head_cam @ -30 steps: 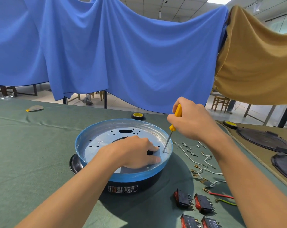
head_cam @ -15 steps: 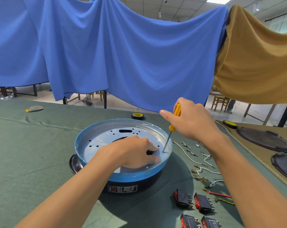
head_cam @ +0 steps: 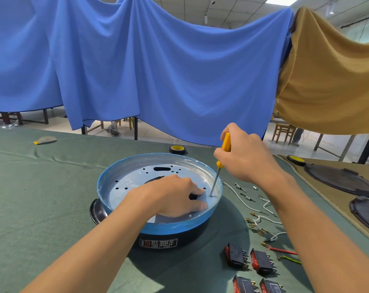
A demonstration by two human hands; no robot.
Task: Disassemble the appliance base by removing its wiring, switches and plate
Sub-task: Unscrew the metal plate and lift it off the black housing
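Right hand (head_cam: 245, 158), fingers closed around a yellow screwdriver (head_cam: 219, 166), works a screw at the plate (head_cam: 137, 182)'s four o'clock while the left hand (head_cam: 175, 197), fingers curled down, braces it; a slipped tip could jab those fingers.

blue cloth (head_cam: 158, 70) and tan cloth (head_cam: 331, 81) hang behind; a tape roll (head_cam: 176, 149) (yellow-cored) sits on the green tablecloth (head_cam: 31, 197).

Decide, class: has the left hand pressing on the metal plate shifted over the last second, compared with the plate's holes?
No. The left hand lies flat on the plate at the same spot, beside the same holes; the appliance base has not shifted either.
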